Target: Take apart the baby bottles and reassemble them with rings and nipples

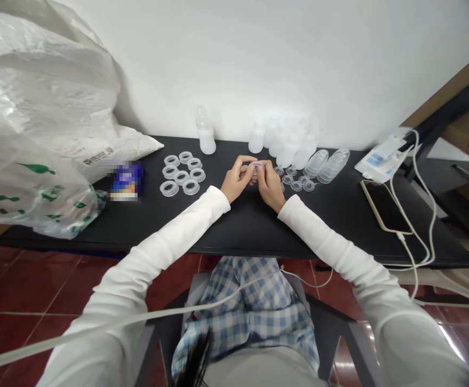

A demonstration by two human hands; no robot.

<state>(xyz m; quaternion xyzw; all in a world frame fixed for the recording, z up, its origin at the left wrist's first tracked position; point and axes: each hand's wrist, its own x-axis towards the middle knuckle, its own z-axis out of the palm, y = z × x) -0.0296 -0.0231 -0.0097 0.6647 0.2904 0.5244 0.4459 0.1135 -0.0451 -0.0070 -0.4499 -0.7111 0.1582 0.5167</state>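
Above the black table, my left hand (237,178) and my right hand (269,185) are both closed around a translucent bottle collar ring (257,170). My thumbs press on its near side; whether another part sits inside the ring I cannot tell. Left of my hands lie several loose collar rings (181,177). Just right of my right hand are several small clear discs with raised centres (296,186), perhaps bottle nipples. Beside them, stacked clear domed caps (333,166) lie on their sides. Several frosted bottles (288,148) stand behind, and one capped bottle (206,137) stands apart.
Large plastic bags (44,107) cover the table's left end, with a blue packet (126,181) near them. At right, a phone (386,207) lies plugged into a white cable, below a white power strip (380,158). Another cable (202,307) crosses my lap. A white wall (258,59) stands behind.
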